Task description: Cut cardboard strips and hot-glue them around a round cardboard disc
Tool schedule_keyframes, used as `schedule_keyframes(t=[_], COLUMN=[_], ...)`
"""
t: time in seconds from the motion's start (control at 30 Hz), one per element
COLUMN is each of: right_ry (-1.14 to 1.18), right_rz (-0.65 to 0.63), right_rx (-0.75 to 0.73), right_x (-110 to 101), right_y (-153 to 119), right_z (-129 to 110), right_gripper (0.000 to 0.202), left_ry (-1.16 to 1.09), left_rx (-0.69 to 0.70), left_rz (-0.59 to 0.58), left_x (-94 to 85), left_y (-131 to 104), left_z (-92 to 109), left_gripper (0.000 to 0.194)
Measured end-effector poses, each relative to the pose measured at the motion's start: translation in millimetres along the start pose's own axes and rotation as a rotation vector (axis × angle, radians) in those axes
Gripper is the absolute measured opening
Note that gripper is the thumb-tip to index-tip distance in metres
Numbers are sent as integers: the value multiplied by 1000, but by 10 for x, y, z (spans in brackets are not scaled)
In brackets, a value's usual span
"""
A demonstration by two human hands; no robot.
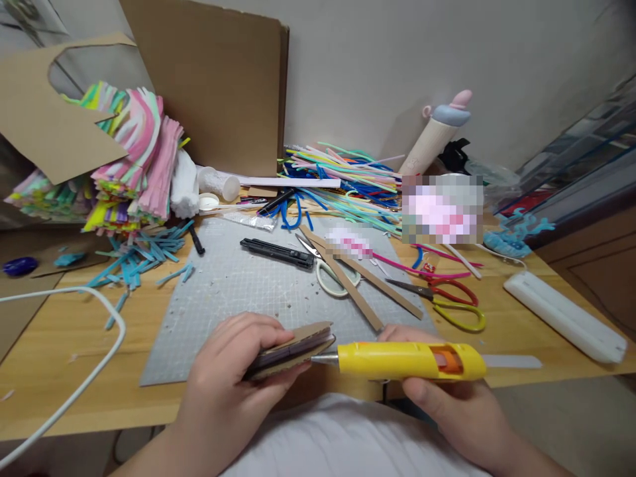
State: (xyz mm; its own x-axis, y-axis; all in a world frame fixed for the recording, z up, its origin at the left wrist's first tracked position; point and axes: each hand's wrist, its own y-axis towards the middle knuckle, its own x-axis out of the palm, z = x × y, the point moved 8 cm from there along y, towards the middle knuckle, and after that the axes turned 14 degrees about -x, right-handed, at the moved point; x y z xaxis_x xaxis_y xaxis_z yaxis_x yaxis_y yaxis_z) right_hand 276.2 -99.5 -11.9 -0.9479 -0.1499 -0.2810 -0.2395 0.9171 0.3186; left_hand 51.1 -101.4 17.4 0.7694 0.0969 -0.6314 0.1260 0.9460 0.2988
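Observation:
My left hand (pixel 233 371) grips a folded cardboard piece (pixel 293 348) whose layers stand slightly apart, with something pale between them. In my right hand (pixel 447 404) is a yellow hot glue gun (pixel 387 360), lying level with a glue stick (pixel 514 361) poking out of its back end. The gun's metal nozzle meets the right edge of the cardboard piece; whether glue is coming out cannot be made out. Beyond my hands, two cardboard strips (pixel 348 281) lie across white-handled scissors (pixel 332 278) on a grey cutting mat (pixel 223 291).
A black utility knife (pixel 277 253) rests on the mat. Red-and-yellow scissors (pixel 457 301) and a white power strip (pixel 566 318) lie to the right. Pipe cleaner bundles (pixel 134 159) stand at left, near a white cable (pixel 106 344). A bottle (pixel 432 139) leans at the back wall.

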Motion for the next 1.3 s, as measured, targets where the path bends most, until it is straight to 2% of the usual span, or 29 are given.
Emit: schedule_keyframes(t=[0.1, 0.3, 0.6, 0.83, 1.03, 1.3], right_ry=[-68, -71, -35, -37, -62, -104], right_rz=[68, 31, -43, 12, 86, 80], right_rx=[43, 74, 86, 118, 154, 232], right_x=[-69, -39, -12, -63, -136, -121], right_y=[-46, -31, -1, -84, -159, -63], right_z=[53, 52, 40, 185, 310, 220], right_gripper=[42, 46, 38, 31, 32, 39], left_ry=[1, -18, -38, -40, -25, -12], left_rx=[-4, -16, -47, -73, -91, -115], left_rz=[0, 7, 26, 44, 64, 102], left_x=[-1, -7, -30, -56, -67, -92], left_y=[-12, -8, -5, -16, -4, 9], left_z=[-7, -23, -43, -97, -131, -155], left_gripper=[13, 13, 13, 14, 13, 12])
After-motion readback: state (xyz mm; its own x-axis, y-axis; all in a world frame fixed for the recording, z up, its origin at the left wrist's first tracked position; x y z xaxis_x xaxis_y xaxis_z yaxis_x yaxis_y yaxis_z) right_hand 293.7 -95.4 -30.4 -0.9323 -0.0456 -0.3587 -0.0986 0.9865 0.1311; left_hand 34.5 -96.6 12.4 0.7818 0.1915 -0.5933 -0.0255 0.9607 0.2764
